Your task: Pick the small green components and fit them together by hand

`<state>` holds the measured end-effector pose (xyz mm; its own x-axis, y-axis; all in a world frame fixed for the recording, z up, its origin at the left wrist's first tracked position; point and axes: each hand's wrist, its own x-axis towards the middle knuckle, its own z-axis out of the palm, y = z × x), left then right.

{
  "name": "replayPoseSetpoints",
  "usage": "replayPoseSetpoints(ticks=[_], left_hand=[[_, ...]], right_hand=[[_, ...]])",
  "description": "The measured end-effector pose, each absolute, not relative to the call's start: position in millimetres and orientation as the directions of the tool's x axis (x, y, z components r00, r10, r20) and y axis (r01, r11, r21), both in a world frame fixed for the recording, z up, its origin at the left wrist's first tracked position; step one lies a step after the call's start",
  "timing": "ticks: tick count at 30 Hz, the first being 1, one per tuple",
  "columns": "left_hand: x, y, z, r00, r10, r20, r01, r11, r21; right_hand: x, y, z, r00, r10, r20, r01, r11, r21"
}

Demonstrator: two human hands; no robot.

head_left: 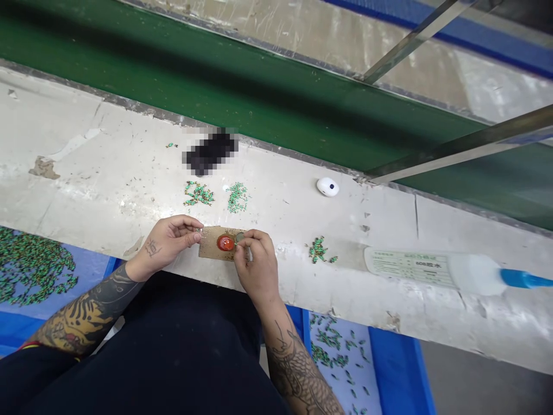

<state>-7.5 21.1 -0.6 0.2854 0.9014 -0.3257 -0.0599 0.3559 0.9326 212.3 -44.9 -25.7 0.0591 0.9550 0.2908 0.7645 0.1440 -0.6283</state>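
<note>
A piece of brown cardboard (210, 249) lies near the front edge of the white bench, with a glossy red-orange blob (226, 242) on it. My left hand (177, 237) is at the cardboard's left corner, thumb and forefinger pinched together; what they hold, if anything, is too small to name. Just right of the blob, my right hand (258, 262) pinches what looks like a tiny green piece, mostly covered by the fingers. Beyond the cardboard sit a pile of green and orange pieces (199, 193) and a pile of smaller green bits (237, 197).
A white earbud case (328, 187) and another small green pile (317, 249) are to the right. A white bottle with a blue nozzle (475, 274) lies on its side. Blue trays (400, 369) of green pieces stand below the bench. A metal post (458, 144) rises behind.
</note>
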Motion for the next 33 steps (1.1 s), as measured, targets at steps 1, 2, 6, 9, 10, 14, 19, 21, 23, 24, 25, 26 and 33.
replayPoseSetpoints(ticks=[1, 2, 6, 9, 10, 14, 19, 21, 23, 24, 25, 26, 33], left_hand=[[-7.0, 20.5, -0.4, 0.287, 0.9, -0.328, -0.062, 0.359, 0.931], [-6.9, 20.0, -0.6, 0.288, 0.9, -0.328, -0.065, 0.36, 0.931], [-8.9, 17.7, -5.3, 0.297, 0.9, -0.317, -0.068, 0.352, 0.934], [-8.6, 15.1, -12.0, 0.315, 0.893, -0.321, -0.07, 0.36, 0.93], [-7.9, 14.3, -14.4, 0.324, 0.888, -0.325, -0.071, 0.366, 0.928], [-4.1, 11.8, -22.0, 0.35, 0.875, -0.335, -0.073, 0.382, 0.921], [-3.6, 10.3, -24.5, 0.361, 0.871, -0.335, -0.083, 0.388, 0.918], [-4.0, 9.9, -24.0, 0.363, 0.87, -0.334, -0.088, 0.389, 0.917], [-4.1, 9.6, -22.9, 0.364, 0.87, -0.332, -0.1, 0.391, 0.915], [-4.0, 9.4, -22.3, 0.363, 0.871, -0.331, -0.108, 0.392, 0.913], [-3.7, 9.2, -21.5, 0.362, 0.872, -0.33, -0.117, 0.393, 0.912], [-3.3, 8.9, -20.6, 0.361, 0.873, -0.328, -0.126, 0.394, 0.91], [2.1, 2.5, -10.2, 0.387, 0.855, -0.344, -0.192, 0.439, 0.878]], right_hand=[[214.0, -44.4, -27.5, 0.052, 0.958, 0.283, 0.773, 0.141, -0.618], [216.1, -44.3, -29.2, 0.048, 0.96, 0.277, 0.784, 0.136, -0.606], [225.2, -48.7, -33.6, 0.023, 0.97, 0.242, 0.837, 0.114, -0.535], [227.5, -53.1, -34.2, -0.017, 0.977, 0.214, 0.876, 0.118, -0.467], [226.8, -53.9, -34.4, -0.031, 0.977, 0.21, 0.887, 0.124, -0.445], [220.4, -53.9, -35.3, -0.067, 0.975, 0.21, 0.92, 0.142, -0.365], [216.3, -52.2, -31.9, -0.084, 0.971, 0.224, 0.937, 0.154, -0.315], [216.8, -52.0, -30.6, -0.078, 0.97, 0.23, 0.936, 0.151, -0.319], [218.1, -51.8, -31.1, -0.072, 0.97, 0.23, 0.931, 0.148, -0.334], [219.0, -51.6, -31.6, -0.071, 0.971, 0.23, 0.926, 0.15, -0.346], [219.9, -51.6, -31.9, -0.069, 0.97, 0.232, 0.92, 0.151, -0.361], [221.0, -51.6, -31.7, -0.063, 0.97, 0.236, 0.912, 0.152, -0.381], [211.4, -53.1, -3.0, 0.007, 0.947, 0.321, 0.744, 0.21, -0.635]])
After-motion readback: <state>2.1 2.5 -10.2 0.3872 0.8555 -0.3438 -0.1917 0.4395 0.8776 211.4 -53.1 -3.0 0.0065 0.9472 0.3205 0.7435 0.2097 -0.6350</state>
